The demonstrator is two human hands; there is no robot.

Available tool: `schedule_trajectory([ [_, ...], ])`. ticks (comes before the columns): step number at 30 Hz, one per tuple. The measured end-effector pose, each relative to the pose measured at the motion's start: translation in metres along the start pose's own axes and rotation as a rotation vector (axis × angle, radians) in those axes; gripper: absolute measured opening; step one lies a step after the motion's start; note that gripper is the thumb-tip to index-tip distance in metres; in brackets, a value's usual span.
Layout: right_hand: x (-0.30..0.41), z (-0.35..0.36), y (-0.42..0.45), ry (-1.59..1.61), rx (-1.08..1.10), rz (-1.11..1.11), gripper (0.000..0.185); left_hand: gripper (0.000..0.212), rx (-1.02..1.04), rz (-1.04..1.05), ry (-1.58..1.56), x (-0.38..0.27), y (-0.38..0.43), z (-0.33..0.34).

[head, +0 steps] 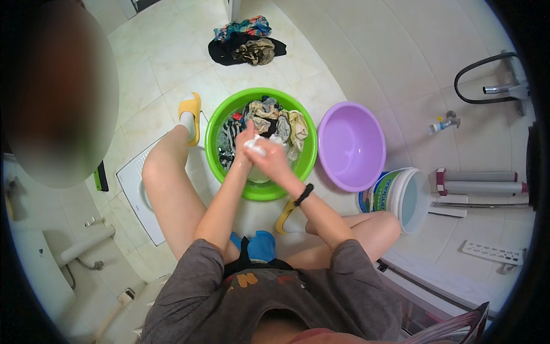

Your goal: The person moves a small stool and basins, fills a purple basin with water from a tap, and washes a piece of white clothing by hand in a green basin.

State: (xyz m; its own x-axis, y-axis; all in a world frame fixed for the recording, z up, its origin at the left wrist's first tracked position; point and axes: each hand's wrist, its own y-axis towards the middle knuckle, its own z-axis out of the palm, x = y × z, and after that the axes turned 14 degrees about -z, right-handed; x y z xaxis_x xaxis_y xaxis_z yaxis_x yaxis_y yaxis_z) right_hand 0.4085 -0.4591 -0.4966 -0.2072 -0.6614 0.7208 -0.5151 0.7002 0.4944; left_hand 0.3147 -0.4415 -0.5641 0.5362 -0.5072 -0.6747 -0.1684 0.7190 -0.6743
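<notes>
Over the bright green basin (261, 197), my left hand (245, 142) and my right hand (271, 158) are pressed together around a small white cloth (256, 145). Most of the cloth is hidden by my fingers, and I cannot tell cloth from foam at its edges. Wet clothes lie in sudsy water below: a beige and dark patterned garment (263, 111), a cream piece (298, 129) and a black-and-white striped one (232, 130). A black band (304, 195) circles my right wrist.
A purple basin (352, 146) stands right of the green one, beside a white bucket (410, 202) of water. More clothes (247, 45) lie on the tiled floor ahead. A squat toilet (139, 189) is at left; a wall tap (447, 122) is at right. A blurred shape covers the upper left.
</notes>
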Motion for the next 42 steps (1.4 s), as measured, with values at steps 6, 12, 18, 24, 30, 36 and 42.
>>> schedule_trajectory([
  [6,-0.078,0.007,-0.006,-0.390,-0.037,0.207,0.031,0.031,0.081,-0.253,-0.279,0.048,0.019,0.016],
  [12,-0.029,0.026,-0.010,-0.281,-0.043,-0.051,0.021,0.029,0.175,-0.153,-0.440,0.029,0.002,0.007],
  [18,-0.078,-0.035,0.017,0.161,-0.152,0.120,0.023,0.040,0.060,-0.023,0.142,-0.021,-0.024,0.024],
  [24,-0.001,-0.099,0.074,-0.049,0.563,0.186,0.026,0.040,0.186,0.233,0.338,-0.061,-0.022,0.014],
  [30,0.046,-0.151,0.094,-0.142,0.467,0.042,0.020,0.019,0.561,0.655,1.112,-0.106,-0.054,0.010],
  [36,0.070,-0.185,0.093,0.008,0.260,0.134,0.021,0.018,0.349,1.060,1.184,-0.140,-0.052,0.003],
  [42,0.055,-0.197,0.086,0.290,0.027,0.316,0.014,0.015,0.620,0.508,0.799,-0.173,-0.072,0.003],
])
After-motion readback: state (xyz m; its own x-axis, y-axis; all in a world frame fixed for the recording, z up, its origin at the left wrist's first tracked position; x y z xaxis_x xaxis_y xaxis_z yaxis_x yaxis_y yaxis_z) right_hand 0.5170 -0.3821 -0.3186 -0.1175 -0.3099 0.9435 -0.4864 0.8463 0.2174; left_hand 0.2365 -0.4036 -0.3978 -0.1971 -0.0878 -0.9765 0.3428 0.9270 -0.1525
